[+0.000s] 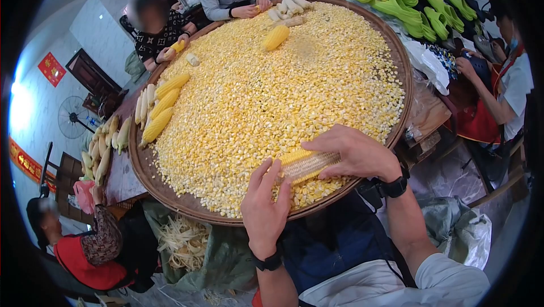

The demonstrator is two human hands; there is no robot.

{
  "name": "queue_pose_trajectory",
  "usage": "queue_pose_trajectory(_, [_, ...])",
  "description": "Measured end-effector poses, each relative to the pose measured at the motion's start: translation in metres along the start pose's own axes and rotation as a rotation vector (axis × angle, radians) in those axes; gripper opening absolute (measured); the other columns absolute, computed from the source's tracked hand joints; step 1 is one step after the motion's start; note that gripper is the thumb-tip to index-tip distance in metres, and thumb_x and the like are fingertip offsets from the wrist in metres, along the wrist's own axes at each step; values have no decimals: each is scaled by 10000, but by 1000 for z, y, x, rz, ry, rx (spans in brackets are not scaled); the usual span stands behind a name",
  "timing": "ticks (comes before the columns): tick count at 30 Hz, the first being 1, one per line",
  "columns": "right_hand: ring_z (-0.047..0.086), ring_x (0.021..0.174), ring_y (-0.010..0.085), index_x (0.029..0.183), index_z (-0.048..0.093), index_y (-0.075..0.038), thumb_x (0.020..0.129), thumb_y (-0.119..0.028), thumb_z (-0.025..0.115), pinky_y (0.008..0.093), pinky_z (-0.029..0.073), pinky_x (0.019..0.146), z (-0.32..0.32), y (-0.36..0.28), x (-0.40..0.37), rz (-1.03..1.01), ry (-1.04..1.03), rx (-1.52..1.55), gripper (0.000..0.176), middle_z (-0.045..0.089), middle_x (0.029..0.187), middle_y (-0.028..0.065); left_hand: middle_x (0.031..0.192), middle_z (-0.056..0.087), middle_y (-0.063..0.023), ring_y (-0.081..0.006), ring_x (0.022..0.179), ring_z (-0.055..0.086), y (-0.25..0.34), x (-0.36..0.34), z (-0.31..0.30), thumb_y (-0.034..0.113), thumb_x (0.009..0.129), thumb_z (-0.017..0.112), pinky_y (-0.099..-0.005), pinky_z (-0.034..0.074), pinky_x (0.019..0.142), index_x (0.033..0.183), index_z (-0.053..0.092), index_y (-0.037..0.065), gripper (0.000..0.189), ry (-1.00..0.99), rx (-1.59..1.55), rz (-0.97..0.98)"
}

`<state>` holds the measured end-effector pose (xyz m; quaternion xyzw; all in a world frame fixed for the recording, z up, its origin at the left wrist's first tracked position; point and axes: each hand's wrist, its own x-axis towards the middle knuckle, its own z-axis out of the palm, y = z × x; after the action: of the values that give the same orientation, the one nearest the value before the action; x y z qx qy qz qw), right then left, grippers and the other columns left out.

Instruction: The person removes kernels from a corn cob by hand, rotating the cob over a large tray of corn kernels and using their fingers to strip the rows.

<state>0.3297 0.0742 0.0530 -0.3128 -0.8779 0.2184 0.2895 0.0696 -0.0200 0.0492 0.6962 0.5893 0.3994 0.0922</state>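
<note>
A partly stripped corn cob [309,166] lies between my two hands, over the near edge of a big round tray [187,209] spread with loose yellow kernels [272,103]. A bare strip runs along the cob, with yellow kernels left on both sides. My left hand [266,202] touches the cob's left end with its fingertips. Fingers and thumb of my right hand [354,154] hold its right end. Whole yellow cobs [164,104] rest at the tray's left side beside stripped ones [141,104]. Another yellow cob [276,38] lies on the kernels farther back.
Two people sit across the tray, one holding a cob [179,45]. More people sit at left and right. Green shoes [396,7] are piled at the back right. Unshelled corn [102,145] lies at the left. A sack of husks [184,242] stands below the tray.
</note>
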Motion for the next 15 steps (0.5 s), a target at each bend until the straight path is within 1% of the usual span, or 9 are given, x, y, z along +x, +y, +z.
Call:
queue_pose_trajectory(5, [722, 1221, 379, 1520, 743, -112, 823, -304, 989, 468, 542, 1110, -1, -2, 1, 9, -15, -4, 763, 804, 1339, 152, 1427, 763, -205, -326, 1199, 786, -10, -1, 4, 51, 972, 865, -404, 640, 994, 1354, 777, -6, 396, 24, -91, -16])
queue_pose_trajectory(8, [721, 1221, 378, 1522, 743, -116, 817, -296, 991, 468, 541, 1111, -1, -2, 1, 7, -11, -4, 769, 806, 1337, 148, 1401, 779, -178, -384, 1196, 788, -12, -3, 7, 87, 962, 875, -451, 636, 996, 1284, 775, 44, 340, 57, -92, -6])
queue_pose_trajectory(11, [719, 1228, 381, 1527, 739, -117, 818, -294, 991, 471, 540, 1113, -1, -1, 1, 2, -14, -8, 773, 804, 1339, 149, 1413, 771, -197, -301, 1142, 801, -11, -3, 6, 32, 961, 875, -391, 659, 933, 1294, 778, -13, 350, 48, -111, -19])
queue_pose_trajectory(15, [717, 1235, 383, 1527, 737, -115, 820, -295, 989, 474, 539, 1118, 0, 0, 0, 10, -19, -10, 772, 803, 1344, 150, 1408, 772, -196, -289, 1135, 802, -10, -3, 5, 18, 955, 875, -381, 672, 893, 1257, 773, -15, 320, 48, -117, -40])
